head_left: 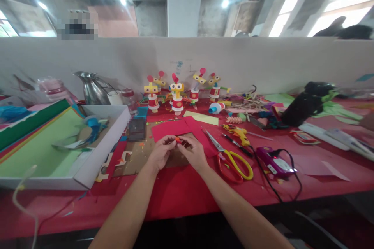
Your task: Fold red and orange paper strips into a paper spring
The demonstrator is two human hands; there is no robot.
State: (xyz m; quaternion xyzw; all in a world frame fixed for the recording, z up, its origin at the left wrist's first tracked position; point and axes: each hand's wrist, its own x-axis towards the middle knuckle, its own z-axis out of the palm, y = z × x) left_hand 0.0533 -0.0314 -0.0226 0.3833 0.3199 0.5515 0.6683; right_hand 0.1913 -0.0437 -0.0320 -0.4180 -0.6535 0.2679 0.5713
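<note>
My left hand (161,149) and my right hand (192,151) meet over a brown cardboard sheet (131,165). Between their fingertips is a small orange-red piece (177,139), pinched from both sides; its kind is too small to make out. Just beyond the hands lies red paper (169,127). To the right of my right hand rest large scissors (223,151) with one red and one yellow handle, blades apart. Behind the paper stand several paper-cup figures (177,103) with yellow heads and round eyes.
On the left, a white box (102,140) holds coloured paper and a tape dispenser (90,124). To the right are a yellow glue gun (241,136), a black pen (236,144), a purple corded device (274,163) and a black bottle (302,105). A steel jug (95,89) stands behind the box.
</note>
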